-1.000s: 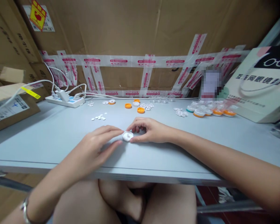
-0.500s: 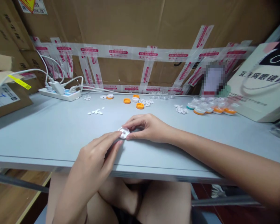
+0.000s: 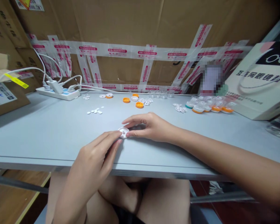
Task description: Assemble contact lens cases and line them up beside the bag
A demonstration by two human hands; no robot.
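A small round white plastic disc [image 3: 123, 132] with a raised centre lies near the front middle of the grey table [image 3: 60, 137]. My left hand [image 3: 99, 149] grips its left side, fingertips on top and thumb at the near edge. From the right, my right hand [image 3: 146, 126] reaches to the same disc; its thumb touches the right rim while the fingers stand off above the far edge. Behind the hands are orange rings [image 3: 139, 105], a pile of small white printed pieces [image 3: 145, 101] and several tiny white discs [image 3: 98, 110].
Finished-looking clear-domed pieces with orange and teal bases [image 3: 208, 105] cluster at the right, by a white paper bag [image 3: 259, 90]. A power strip [image 3: 60, 93] with white cables stands at the back left. A taped cardboard box [image 3: 121, 28] walls off the table's back.
My right hand's fingers have lifted and spread slightly away from the disc's far edge. My left hand keeps its hold. The view has shifted a little.
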